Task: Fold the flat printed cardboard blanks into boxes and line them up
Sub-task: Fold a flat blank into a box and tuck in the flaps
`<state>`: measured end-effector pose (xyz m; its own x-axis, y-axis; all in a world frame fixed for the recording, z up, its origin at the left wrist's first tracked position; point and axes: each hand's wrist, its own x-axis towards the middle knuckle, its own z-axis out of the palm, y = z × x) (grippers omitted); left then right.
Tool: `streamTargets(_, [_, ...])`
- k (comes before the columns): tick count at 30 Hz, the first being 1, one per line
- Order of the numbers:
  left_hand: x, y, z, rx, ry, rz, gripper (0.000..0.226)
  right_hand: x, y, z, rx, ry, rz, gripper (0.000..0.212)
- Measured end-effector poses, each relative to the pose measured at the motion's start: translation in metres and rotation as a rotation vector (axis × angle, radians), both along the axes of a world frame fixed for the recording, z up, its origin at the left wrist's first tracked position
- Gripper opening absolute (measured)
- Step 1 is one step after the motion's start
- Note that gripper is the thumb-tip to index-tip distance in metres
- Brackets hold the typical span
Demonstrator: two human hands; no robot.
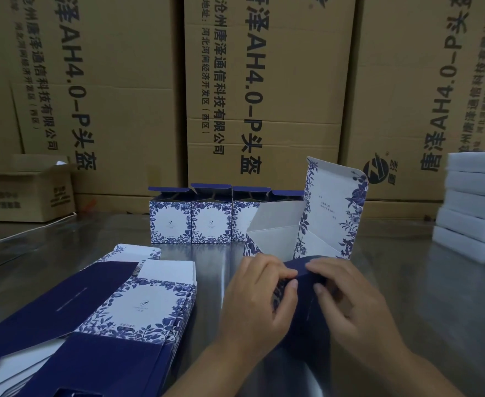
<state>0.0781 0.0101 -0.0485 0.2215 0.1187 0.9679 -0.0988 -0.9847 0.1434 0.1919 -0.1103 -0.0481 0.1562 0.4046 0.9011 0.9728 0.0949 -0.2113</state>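
Blue-flowered half-folded box [333,213] lies between left grip [258,305] and right grip [353,305], both pinching it.

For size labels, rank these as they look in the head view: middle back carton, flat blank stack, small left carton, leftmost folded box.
1. middle back carton
2. flat blank stack; it lies nearest the camera, so this rank is unsure
3. small left carton
4. leftmost folded box
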Motion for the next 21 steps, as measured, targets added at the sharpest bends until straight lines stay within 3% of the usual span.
streamTargets(4, [-0.002, -0.002, 0.001, 0.012, -0.006, -0.084, 0.014, -0.01, -0.001, 0.004, -0.052, 0.003, 0.104, 0.024])
streamTargets(11, [-0.007, 0.001, 0.002, -0.003, 0.006, -0.121, 0.026, -0.006, -0.01, 0.014, -0.037, 0.066, -0.017, 0.02])
streamTargets(21, [-0.005, 0.007, 0.002, -0.246, -0.184, -0.126, 0.03, 0.002, -0.012, 0.014, 0.077, 0.239, -0.119, 0.031])
